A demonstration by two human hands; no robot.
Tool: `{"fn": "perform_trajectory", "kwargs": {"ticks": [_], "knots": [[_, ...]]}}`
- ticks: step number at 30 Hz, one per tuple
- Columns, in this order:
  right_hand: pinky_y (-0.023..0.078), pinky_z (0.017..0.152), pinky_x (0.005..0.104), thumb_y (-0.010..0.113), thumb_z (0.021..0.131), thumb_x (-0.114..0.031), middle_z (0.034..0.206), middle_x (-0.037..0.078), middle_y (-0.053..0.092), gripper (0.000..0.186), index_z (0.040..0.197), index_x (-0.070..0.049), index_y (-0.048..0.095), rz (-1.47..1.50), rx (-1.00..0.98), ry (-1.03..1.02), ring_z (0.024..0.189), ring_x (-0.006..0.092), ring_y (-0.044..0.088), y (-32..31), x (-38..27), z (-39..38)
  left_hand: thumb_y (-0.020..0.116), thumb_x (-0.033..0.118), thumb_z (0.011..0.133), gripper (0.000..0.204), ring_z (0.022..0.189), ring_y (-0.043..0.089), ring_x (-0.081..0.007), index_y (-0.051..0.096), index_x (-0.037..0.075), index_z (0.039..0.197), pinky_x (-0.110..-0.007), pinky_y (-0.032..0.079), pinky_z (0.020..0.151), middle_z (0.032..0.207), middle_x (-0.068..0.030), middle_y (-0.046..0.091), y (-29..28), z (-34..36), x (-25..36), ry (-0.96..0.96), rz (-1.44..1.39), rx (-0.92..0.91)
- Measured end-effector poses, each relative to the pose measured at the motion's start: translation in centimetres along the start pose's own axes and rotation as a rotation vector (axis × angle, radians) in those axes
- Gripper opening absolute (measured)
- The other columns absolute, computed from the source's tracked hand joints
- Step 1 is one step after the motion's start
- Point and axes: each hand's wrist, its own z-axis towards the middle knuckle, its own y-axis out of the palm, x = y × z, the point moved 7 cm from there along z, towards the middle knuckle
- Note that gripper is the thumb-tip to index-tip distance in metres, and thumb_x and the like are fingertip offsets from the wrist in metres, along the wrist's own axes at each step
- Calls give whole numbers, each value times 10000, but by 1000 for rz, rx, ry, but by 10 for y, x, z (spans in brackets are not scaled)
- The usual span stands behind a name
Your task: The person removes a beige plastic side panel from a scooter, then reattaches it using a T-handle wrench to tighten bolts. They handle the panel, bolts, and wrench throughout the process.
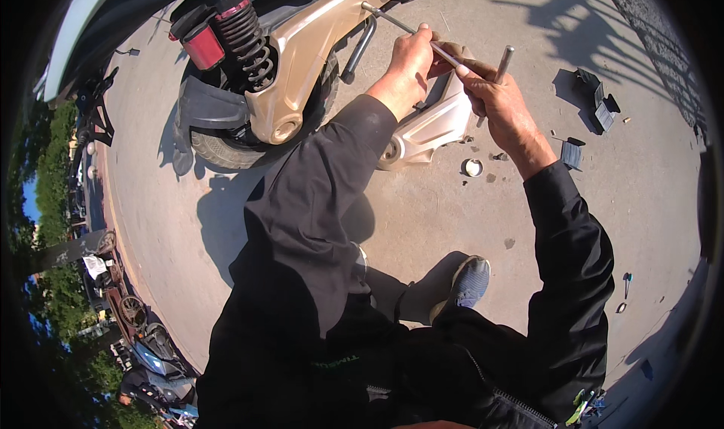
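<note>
At the far end of the gold arm (305,41): T-handle wrench (392,19) applied

The wrench tip meets the gold arm beside the wheel (219,154); its shaft slants back to both hands. Left hand (411,58): closed around the shaft. Right hand (504,106): gripping the handle end, at the crossbar.

Completed, as judged: tool positioned at the joint. The gold arm and spring shock absorber (245,44) stand beside the wheel. A second gold part (434,130) appears to lie loose on the ground below the hands.

Outstanding, as judged: work at the joint. Whether it is being tightened or loosened cannot be told.
</note>
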Motion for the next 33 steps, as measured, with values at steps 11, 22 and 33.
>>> {"fn": "perform_trajectory", "kwargs": {"ticks": [11,22,33], "knots": [[557,672,384,594,1053,-411,733,98,651,444,957,19,651,-282,58,-160,682,189,656,4,10,-21,373,332,1127,329,951,722,-219,546,54,1102,-340,573,807,967,-142,726,-15,8,-10,0,89,-135],[512,691,357,667,963,-210,835,121,649,232,960,22,676,61,-128,-150,776,179,622,4,27,8,598,735,893,827,1122,671,-354,662,-7,1255,-475,527,971,1206,-236,664,73,-78,34,756,1345,-466],[524,718,360,559,1002,-69,1021,119,660,194,1186,-11,574,268,221,-274,921,202,651,13,36,9,424,396,1035,557,850,739,-275,815,34,873,-377,541,878,871,-167,771,112,-24,-1,117,1467,-567]]}}
